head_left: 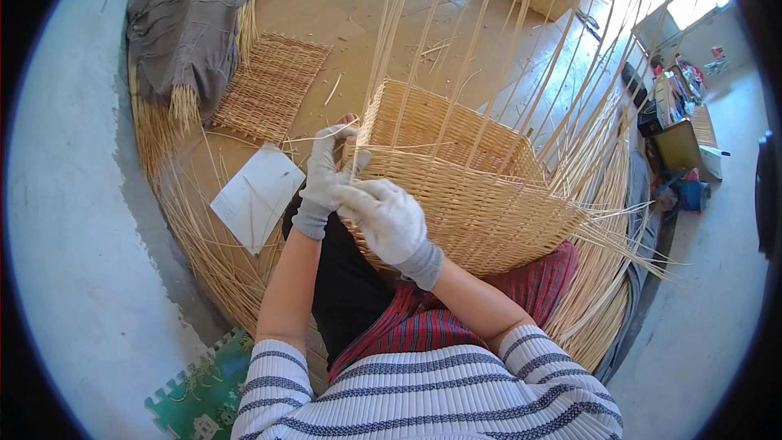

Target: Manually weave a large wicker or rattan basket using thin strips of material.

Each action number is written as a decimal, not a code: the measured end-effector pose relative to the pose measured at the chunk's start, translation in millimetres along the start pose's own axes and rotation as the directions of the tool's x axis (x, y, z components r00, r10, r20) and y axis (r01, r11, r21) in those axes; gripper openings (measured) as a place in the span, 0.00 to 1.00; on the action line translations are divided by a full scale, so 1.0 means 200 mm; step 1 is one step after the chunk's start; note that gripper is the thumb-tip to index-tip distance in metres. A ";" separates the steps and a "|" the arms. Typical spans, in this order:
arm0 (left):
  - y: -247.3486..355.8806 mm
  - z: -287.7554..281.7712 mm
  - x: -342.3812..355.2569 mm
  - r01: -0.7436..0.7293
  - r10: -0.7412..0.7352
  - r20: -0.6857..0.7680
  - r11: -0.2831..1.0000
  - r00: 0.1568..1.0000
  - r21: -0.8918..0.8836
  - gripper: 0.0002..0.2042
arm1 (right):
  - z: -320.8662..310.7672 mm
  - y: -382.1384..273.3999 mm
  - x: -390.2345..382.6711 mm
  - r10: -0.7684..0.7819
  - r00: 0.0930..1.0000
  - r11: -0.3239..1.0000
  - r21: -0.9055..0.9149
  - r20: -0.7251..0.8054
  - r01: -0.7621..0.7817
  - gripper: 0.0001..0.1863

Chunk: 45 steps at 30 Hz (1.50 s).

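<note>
Two gloved hands weave a wicker basket [464,187] held on the lap. The left hand [322,179] pinches a thin cane strand [326,137] at the corner; the right hand [383,216] is closed against the rim. Keeping the strand taut and pressed down probably tightens the weave.

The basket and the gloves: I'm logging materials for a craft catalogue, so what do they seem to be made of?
The basket looks like woven wicker or split cane: pale straw-coloured strands in tight rows, matte and unvarnished, with long loose stakes rising from its rim. The gloves on the left hand and right hand look like knitted cotton: soft off-white fabric with grey ribbed cuffs, though the fibre is uncertain.
</note>
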<state>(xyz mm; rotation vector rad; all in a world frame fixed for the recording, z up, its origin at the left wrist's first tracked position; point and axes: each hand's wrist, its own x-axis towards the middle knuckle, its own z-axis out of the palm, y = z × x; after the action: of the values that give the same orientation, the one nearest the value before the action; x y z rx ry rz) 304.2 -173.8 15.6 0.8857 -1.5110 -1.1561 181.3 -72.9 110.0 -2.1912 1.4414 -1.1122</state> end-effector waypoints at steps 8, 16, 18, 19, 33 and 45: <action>0.10 0.03 -0.03 -0.120 0.124 -0.188 0.992 0.974 0.036 0.23 | 0.05 -0.01 0.05 -0.060 0.995 0.998 0.025 0.085 0.059 0.16; 0.18 0.07 -0.09 -0.181 0.229 -0.184 0.953 0.956 0.244 0.20 | 0.02 -0.07 0.03 -0.110 0.991 0.994 0.027 0.070 0.109 0.14; 0.14 0.07 -0.08 -0.184 0.228 -0.174 0.953 0.958 0.241 0.19 | 0.01 -0.07 0.04 -0.094 0.993 0.995 0.033 0.077 0.092 0.13; 0.13 0.06 -0.08 -0.179 0.223 -0.166 0.954 0.961 0.241 0.19 | 0.00 -0.07 0.04 -0.077 0.993 0.996 0.042 0.088 0.073 0.13; 0.03 0.02 0.11 0.173 -0.198 -0.061 0.944 0.978 -0.280 0.13 | 0.40 -0.04 0.30 -0.194 0.969 0.976 0.126 0.151 0.176 0.06; -0.47 -0.07 0.60 0.588 -0.584 0.071 0.806 0.809 -0.068 0.17 | 0.08 -0.07 -0.11 -0.048 0.965 0.938 0.344 0.256 -0.045 0.29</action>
<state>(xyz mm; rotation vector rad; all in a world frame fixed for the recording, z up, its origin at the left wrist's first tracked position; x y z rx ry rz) 287.2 -314.2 -40.9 1.3285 -1.2340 -1.6843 197.1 -50.4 98.5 -1.9962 1.0411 -0.9494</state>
